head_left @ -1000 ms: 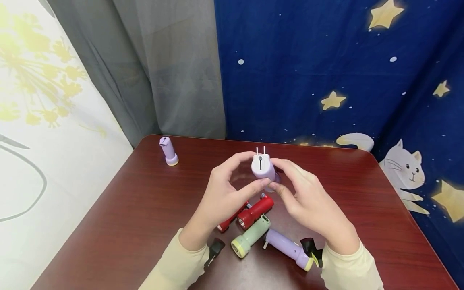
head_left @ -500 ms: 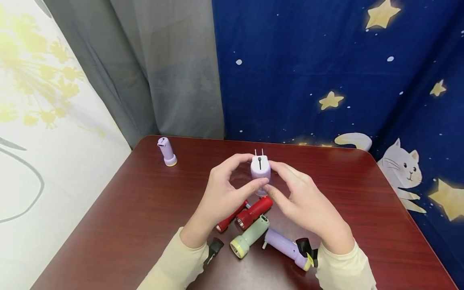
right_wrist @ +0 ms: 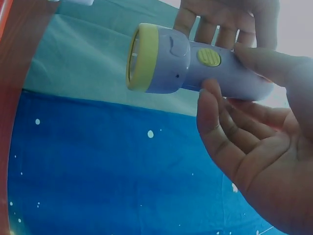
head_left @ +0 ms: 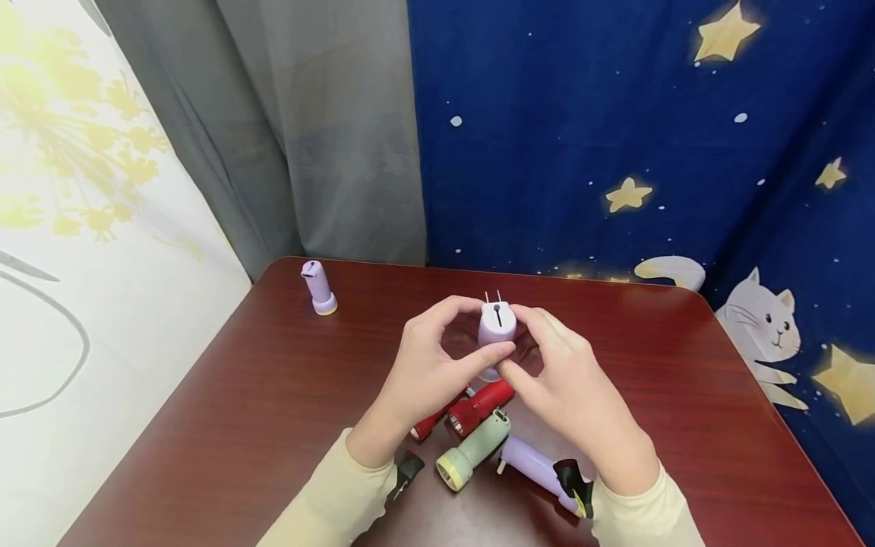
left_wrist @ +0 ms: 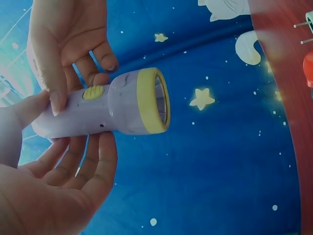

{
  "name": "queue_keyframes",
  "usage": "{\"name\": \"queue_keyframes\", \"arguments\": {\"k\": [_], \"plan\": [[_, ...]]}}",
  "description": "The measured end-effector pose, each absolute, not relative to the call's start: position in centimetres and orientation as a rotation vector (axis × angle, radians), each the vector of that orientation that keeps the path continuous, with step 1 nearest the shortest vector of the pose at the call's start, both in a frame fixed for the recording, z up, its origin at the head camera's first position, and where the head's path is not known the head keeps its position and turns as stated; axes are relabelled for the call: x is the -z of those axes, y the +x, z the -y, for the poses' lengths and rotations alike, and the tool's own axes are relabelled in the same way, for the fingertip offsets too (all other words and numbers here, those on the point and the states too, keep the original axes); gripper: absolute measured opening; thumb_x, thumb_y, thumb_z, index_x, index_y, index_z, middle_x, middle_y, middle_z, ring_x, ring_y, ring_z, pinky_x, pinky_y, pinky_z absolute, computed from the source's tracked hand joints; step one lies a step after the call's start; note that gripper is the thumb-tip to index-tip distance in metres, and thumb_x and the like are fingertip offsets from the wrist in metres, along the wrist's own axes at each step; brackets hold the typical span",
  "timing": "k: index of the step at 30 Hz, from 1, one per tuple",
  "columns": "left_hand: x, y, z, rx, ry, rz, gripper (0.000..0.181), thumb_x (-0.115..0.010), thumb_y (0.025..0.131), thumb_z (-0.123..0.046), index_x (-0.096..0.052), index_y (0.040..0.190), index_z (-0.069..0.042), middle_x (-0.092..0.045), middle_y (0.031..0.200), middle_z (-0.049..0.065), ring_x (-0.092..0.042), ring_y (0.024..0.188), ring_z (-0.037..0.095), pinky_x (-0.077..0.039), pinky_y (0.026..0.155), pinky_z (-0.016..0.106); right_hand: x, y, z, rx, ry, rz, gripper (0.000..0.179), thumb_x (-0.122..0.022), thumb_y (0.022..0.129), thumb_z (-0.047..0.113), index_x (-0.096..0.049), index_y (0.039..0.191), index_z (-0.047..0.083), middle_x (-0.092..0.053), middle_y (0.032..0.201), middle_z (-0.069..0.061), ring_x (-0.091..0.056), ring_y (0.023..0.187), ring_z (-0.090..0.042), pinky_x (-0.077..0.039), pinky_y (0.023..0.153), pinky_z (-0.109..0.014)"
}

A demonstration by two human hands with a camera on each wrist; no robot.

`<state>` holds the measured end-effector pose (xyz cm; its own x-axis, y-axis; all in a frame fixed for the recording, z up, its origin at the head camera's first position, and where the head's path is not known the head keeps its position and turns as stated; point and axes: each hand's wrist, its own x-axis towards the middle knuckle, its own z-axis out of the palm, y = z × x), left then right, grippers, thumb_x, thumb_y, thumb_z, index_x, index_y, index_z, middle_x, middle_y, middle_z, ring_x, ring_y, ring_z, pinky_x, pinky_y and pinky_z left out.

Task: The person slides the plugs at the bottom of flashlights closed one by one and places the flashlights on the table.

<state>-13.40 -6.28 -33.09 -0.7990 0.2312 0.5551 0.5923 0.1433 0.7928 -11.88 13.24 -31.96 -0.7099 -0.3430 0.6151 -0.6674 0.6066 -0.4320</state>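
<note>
Both hands hold a light purple flashlight (head_left: 497, 328) above the middle of the table, its tail end up and two metal prongs (head_left: 492, 296) sticking out there. My left hand (head_left: 434, 365) grips its left side between thumb and fingers. On the other side my right hand (head_left: 570, 380) holds it the same way, the thumbs meeting at the near side. In the left wrist view the flashlight's yellow switch (left_wrist: 94, 92) and yellow lens ring (left_wrist: 148, 100) show. The right wrist view shows the purple barrel (right_wrist: 227, 81) between the fingers of both hands.
Below the hands lie two red flashlights (head_left: 478, 409), a green flashlight (head_left: 476, 450) and another purple flashlight (head_left: 533, 465) with prongs out, partly behind the right wrist's camera (head_left: 573, 482). A purple flashlight (head_left: 318, 289) stands at the table's far left. Curtains (head_left: 519, 152) hang behind the table.
The held flashlight and both hands have come down slightly in the head view, and the prongs look a little shorter. The flashlights on the table lie as before.
</note>
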Motion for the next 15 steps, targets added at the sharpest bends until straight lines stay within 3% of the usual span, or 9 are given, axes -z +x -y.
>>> {"name": "queue_keyframes", "arguments": {"k": [7, 15], "plan": [[33.09, -13.51, 6.36, 1.711, -0.804, 2.176, 0.038, -0.092, 0.084, -0.014, -0.068, 0.114, -0.013, -0.075, 0.107, 0.002, -0.077, 0.083, 0.015, -0.067, 0.077, 0.034, 32.32, -11.94, -12.96, -0.877, 0.753, 2.359, 0.049, -0.085, 0.083, 0.004, -0.068, 0.129, 0.005, -0.072, 0.11, -0.004, -0.067, 0.089, -0.014, -0.063, 0.076, -0.034], [33.27, -13.96, 6.71, 1.668, -0.902, 2.093, 0.038, -0.091, 0.084, -0.013, -0.07, 0.117, -0.012, -0.075, 0.111, 0.004, -0.075, 0.089, 0.016, -0.067, 0.081, 0.033, 32.08, -11.84, -13.02, -0.915, 0.708, 2.296, 0.049, -0.089, 0.081, 0.005, -0.072, 0.127, 0.008, -0.073, 0.109, -0.001, -0.068, 0.094, -0.012, -0.058, 0.086, -0.02]]}}
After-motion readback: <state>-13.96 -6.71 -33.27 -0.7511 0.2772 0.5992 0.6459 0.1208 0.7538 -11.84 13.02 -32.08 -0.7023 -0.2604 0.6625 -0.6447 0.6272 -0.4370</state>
